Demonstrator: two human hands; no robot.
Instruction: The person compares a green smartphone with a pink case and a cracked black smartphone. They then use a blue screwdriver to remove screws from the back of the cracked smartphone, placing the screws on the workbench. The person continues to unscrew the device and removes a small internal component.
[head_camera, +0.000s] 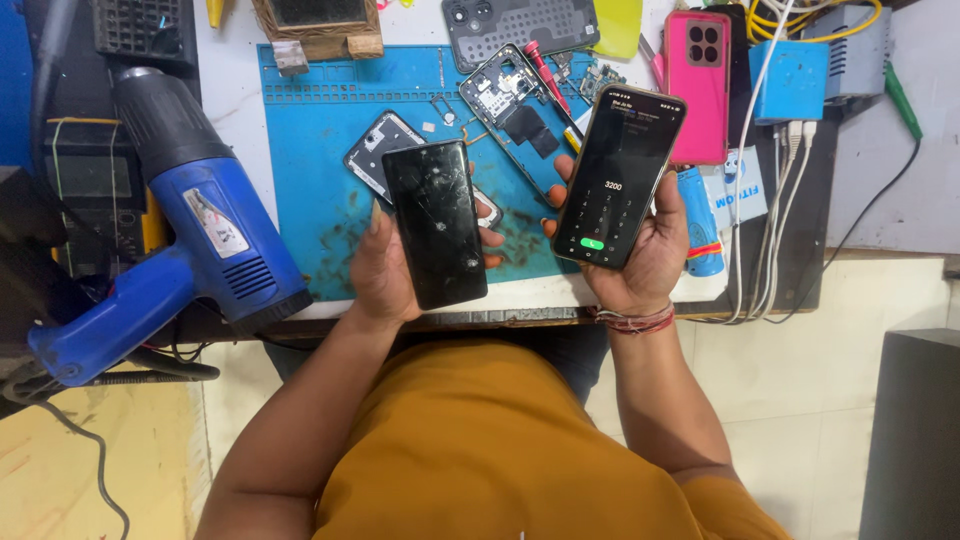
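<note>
My left hand (385, 275) holds a black phone (435, 225) with a cracked, dark screen, face up over the blue work mat (320, 130). In my right hand (640, 255) is a second phone (618, 175) whose screen is lit and shows a dial pad with a green call button. My right thumb rests on its right edge. Both phones hover just above the bench's near edge, side by side and apart.
A blue heat gun (190, 230) lies at the left. On the mat sit an opened phone frame (510, 105) and a second frame (385, 150). A pink phone (697, 85), a grey back cover (515, 25), a blue box (790, 80) and white cables (780, 200) are at the right.
</note>
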